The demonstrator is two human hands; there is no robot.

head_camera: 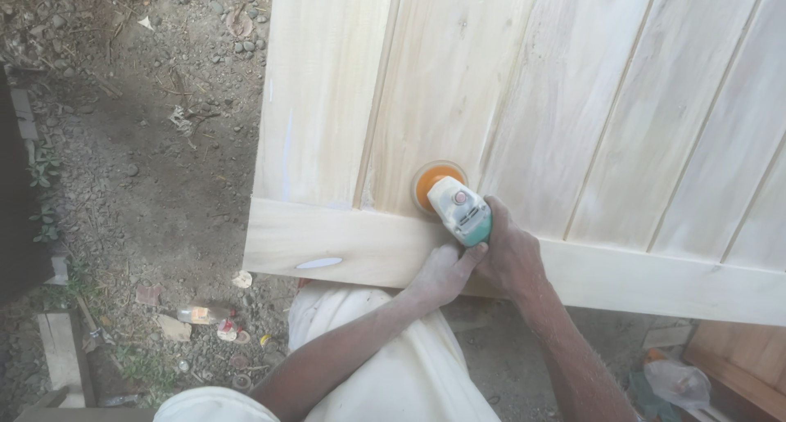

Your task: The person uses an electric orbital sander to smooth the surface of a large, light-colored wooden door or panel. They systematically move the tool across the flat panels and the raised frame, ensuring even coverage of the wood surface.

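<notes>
Clearly both hands, the left hand [442,275] and the right hand [508,254], are closed around the small sander [460,209], whose orange disc [430,185] presses on the pale wooden door [573,103] near its lower rail, already smooth-looking, with much surface apparently left.

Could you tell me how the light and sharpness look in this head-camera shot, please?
Head view: daylight nearly washes out the pale wooden door; the gravel ground lies in shade; the orange sanding disc is soft-edged, and both hands on the sander look slightly blurred.
</notes>
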